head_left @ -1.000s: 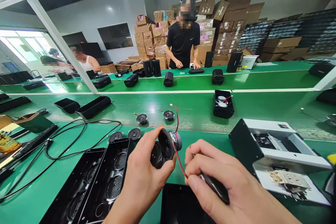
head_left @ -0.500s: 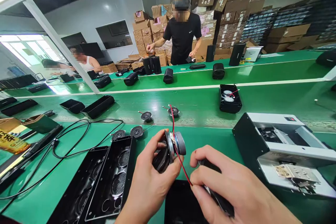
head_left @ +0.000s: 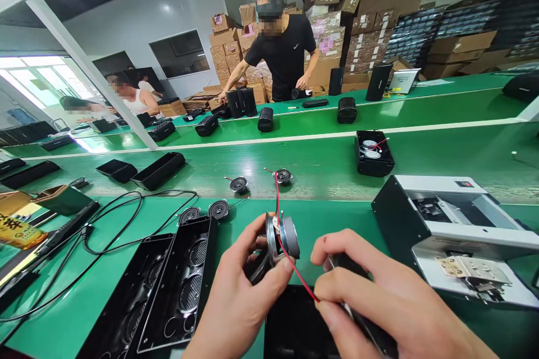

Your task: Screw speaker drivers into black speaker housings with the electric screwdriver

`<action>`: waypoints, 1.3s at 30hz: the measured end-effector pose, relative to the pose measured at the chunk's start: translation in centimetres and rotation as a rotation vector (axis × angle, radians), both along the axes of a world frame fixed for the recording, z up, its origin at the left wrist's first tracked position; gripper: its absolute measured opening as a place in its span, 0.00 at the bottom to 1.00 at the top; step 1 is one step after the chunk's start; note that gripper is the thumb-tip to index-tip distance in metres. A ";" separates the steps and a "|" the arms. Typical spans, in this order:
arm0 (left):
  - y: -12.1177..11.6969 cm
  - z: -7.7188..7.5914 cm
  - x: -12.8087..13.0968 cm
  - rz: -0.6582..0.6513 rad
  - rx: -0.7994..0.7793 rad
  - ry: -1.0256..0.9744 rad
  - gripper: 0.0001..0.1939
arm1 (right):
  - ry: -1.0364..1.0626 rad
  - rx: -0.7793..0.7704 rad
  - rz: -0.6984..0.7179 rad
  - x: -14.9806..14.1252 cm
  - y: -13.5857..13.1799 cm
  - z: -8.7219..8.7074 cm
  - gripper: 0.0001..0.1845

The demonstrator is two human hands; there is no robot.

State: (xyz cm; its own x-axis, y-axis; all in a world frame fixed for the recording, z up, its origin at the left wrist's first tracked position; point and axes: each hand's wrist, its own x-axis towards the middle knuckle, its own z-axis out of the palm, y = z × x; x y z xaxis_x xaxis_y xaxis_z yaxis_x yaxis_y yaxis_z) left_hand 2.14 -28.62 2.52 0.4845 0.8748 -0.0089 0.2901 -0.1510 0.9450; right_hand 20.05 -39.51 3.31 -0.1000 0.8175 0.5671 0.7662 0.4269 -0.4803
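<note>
My left hand [head_left: 240,297] grips a small round speaker driver [head_left: 280,238] with a silver magnet facing right. A red wire [head_left: 295,269] runs from the driver down to my right hand [head_left: 379,297], whose fingers pinch the wire and hold a dark tool [head_left: 362,325] that is mostly hidden. Under my hands lies a flat black panel [head_left: 295,325]. To the left rests an open black speaker housing [head_left: 168,286] with round grilles.
Loose speaker drivers [head_left: 238,184] lie on the green belt [head_left: 320,174], with a black box holding two drivers [head_left: 373,152] farther back. A grey and black machine [head_left: 455,230] sits at right, black cables [head_left: 109,224] at left. A person in black [head_left: 282,50] works across the table.
My left hand has turned the driver so its magnet faces right and lowered it slightly. The person opposite has reached an arm out to the side. The camera view has shifted a little.
</note>
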 end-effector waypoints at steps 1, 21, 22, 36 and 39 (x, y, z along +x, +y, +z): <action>0.0 0.2 0.0 -0.019 -0.006 0.006 0.33 | -0.008 0.000 0.000 0.2 -0.1 0.0 0.08; -0.2 -0.1 0.0 -0.052 0.006 0.032 0.34 | 0.031 -0.006 0.005 0.2 0.0 -0.3 0.08; -0.1 -0.2 0.0 -0.051 0.008 0.041 0.34 | 0.000 0.003 -0.010 0.2 0.0 -0.3 0.08; 0.3 -1.0 -0.1 0.110 0.505 0.209 0.24 | -0.335 0.006 -0.216 1.0 -0.1 -1.3 0.09; 0.5 -1.5 -0.4 0.138 0.588 0.226 0.24 | -0.271 -0.076 -0.231 0.7 0.3 -2.1 0.09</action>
